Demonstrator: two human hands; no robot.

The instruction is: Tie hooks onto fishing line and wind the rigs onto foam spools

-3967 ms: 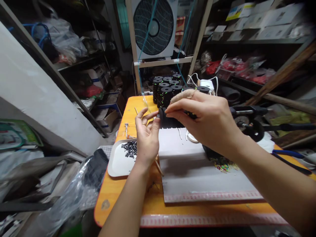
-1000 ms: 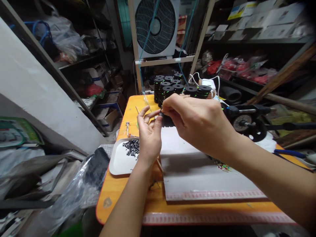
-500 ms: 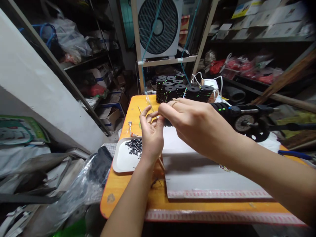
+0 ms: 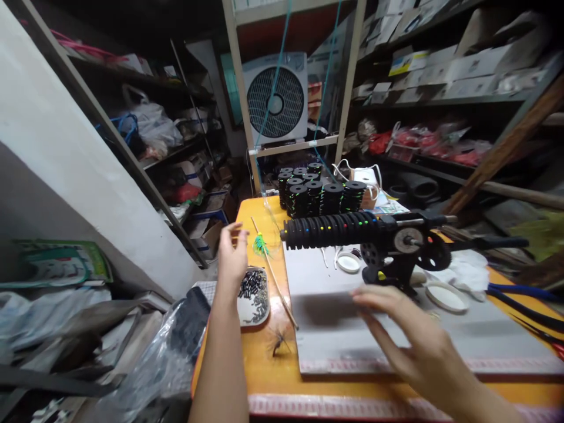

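My left hand [image 4: 232, 258] is over the table's left side, beside a white tray [image 4: 259, 317] of small black tubes; its fingers are apart, and I see nothing held. Low over the grey board [image 4: 326, 346], my right hand [image 4: 409, 335] hangs with fingers apart and slightly blurred, holding nothing. Above the board stands a black winding device [image 4: 409, 241] with a ribbed roller [image 4: 330, 230] dotted with coloured pins. A thin wooden stick [image 4: 277, 282] lies between tray and board, near a green tuft [image 4: 260, 243].
Black spools [image 4: 314, 197] stand in rows at the table's back. Two small white dishes, the nearer one [image 4: 447, 297], lie by the device, with blue-handled pliers [image 4: 524, 292] at the right. A fan [image 4: 276, 100] and loaded shelves stand behind.
Both hands have parted from the roller's left end. My left hand moved left and opened; my right moved down and right and opened. The view has shifted, and the roller is now uncovered.
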